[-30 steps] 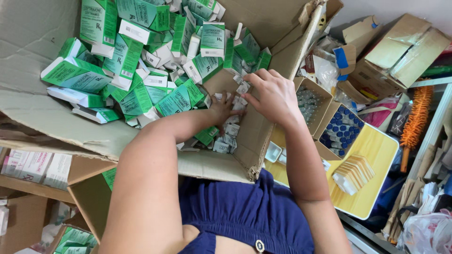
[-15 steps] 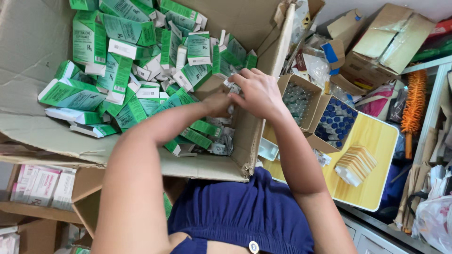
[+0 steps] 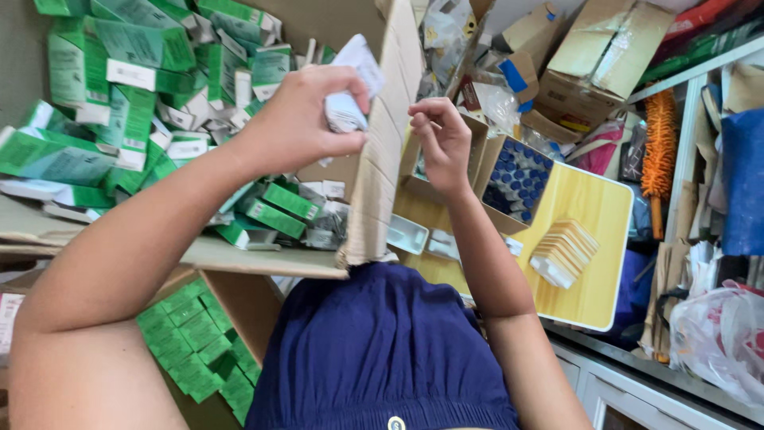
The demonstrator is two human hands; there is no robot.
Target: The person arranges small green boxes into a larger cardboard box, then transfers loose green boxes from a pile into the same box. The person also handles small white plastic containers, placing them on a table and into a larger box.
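while the crumpled white paper packet (image 3: 348, 94) sits raised above the open cardboard box (image 3: 374, 191) of green cartons (image 3: 119, 95), the left hand (image 3: 306, 119) clamps fingers and thumb around it, and the right hand (image 3: 440, 139) hovers nearby, fingers curled, holding nothing visible.

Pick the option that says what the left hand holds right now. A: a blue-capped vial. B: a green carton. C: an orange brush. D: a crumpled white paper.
D: the left hand is closed around a crumpled white paper, raised above the big cardboard box of green cartons, while the right hand is beside it with no clear hold on anything.
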